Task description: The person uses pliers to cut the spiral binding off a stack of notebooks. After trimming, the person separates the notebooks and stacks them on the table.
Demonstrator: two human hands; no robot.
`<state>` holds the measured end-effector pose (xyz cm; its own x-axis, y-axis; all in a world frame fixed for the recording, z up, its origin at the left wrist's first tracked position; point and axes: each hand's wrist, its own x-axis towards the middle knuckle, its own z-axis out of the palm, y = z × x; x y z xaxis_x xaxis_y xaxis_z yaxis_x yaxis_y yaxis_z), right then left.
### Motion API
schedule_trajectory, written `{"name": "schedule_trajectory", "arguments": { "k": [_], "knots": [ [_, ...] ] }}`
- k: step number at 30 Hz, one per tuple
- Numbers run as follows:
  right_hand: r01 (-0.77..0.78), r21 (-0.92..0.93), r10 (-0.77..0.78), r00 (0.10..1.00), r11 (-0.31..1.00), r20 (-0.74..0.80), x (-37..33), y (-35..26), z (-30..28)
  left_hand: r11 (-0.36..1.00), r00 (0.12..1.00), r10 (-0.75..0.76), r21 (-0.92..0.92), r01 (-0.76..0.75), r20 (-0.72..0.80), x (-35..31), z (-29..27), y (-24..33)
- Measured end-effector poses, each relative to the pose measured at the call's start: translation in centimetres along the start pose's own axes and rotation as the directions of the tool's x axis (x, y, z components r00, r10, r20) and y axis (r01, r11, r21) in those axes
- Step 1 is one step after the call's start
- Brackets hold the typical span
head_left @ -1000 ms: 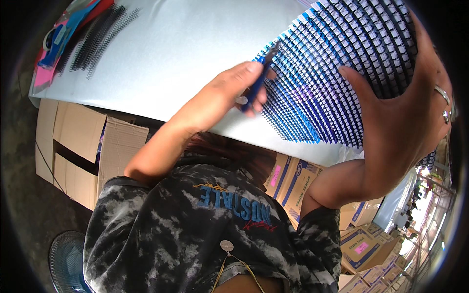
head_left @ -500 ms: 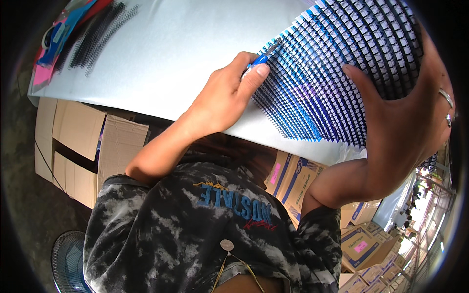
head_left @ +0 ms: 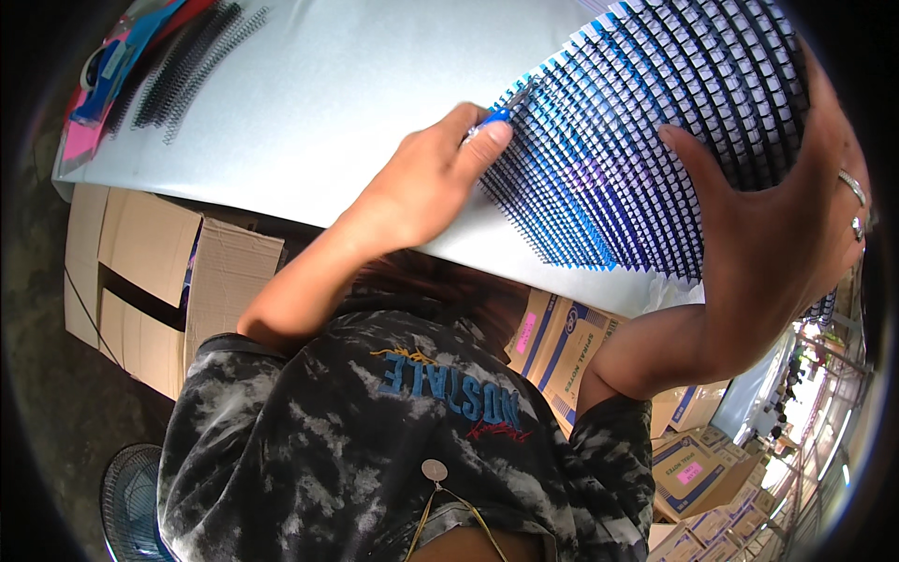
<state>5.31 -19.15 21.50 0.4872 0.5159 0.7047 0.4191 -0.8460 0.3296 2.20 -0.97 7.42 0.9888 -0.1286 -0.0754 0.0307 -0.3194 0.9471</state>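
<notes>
Left hand works a blue-handled tool at the edge of a bound stack

The left hand [head_left: 440, 173] is closed around a blue-handled tool [head_left: 499, 116], its thumb pressed along the handle. Most of the grip lies inside the palm, so the lower handle and the curled fingers are hidden. The tool's dark metal tip meets the left edge of a fanned row of spiral bindings [head_left: 599, 159]; it is too small and too close in tone to the wires to tell whether its jaws are apart or together, or which wire they touch.

The bindings stand on the right part of the bench [head_left: 356, 103], shading from blue to black, their upper end cut off by the frame. The right hand [head_left: 768, 220] is spread wide beside the black end, thumb toward the spines. Its fingertips run into the dark rim of the view, so whether they grip the stack cannot be told. A ring [head_left: 852, 187] shows on one finger.

At the far left of the bench lie loose dark coils [head_left: 187, 70], beside a blue tape dispenser [head_left: 94, 98] and a pink packet [head_left: 82, 142]. Below, an open cardboard box [head_left: 145, 248] shows only a sliver of its contents. A fan [head_left: 131, 501] is partly covered by the shirt [head_left: 328, 440].
</notes>
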Motion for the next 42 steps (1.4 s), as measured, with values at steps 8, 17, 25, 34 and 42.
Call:
{"name": "schedule_trajectory", "arguments": {
  "k": [8, 17, 25, 34, 42],
  "knots": [
    [0.004, 0.007, -0.004, 1.000, 1.000, -0.002, -0.1, 0.0, 0.1, 0.292, 0.871, 0.046, -0.840, 0.457, 0.489, 0.2, -0.1, -1.5],
    [0.003, 0.004, -0.003, 1.000, 1.000, 0.000, -0.1, 0.0, 0.4, 0.999, 0.999, -0.038, -0.031, 0.039, 0.022, -0.5, 0.2, -0.8],
    [0.005, 0.004, -0.005, 1.000, 1.000, 0.002, -0.1, -0.1, 0.5, 0.932, 0.963, -0.152, -0.292, 0.216, 0.224, -0.6, -0.7, -1.2],
    [0.005, 0.004, -0.005, 1.000, 1.000, -0.006, -0.1, 0.0, 0.4, 0.383, 0.874, -0.130, -0.789, 0.481, 0.469, -0.7, -0.5, -2.1],
    [0.008, 0.005, -0.008, 1.000, 1.000, -0.007, -0.1, -0.2, 0.3, 0.957, 0.983, -0.110, -0.252, 0.145, 0.150, -0.6, 0.2, -3.0]
  ]
}}
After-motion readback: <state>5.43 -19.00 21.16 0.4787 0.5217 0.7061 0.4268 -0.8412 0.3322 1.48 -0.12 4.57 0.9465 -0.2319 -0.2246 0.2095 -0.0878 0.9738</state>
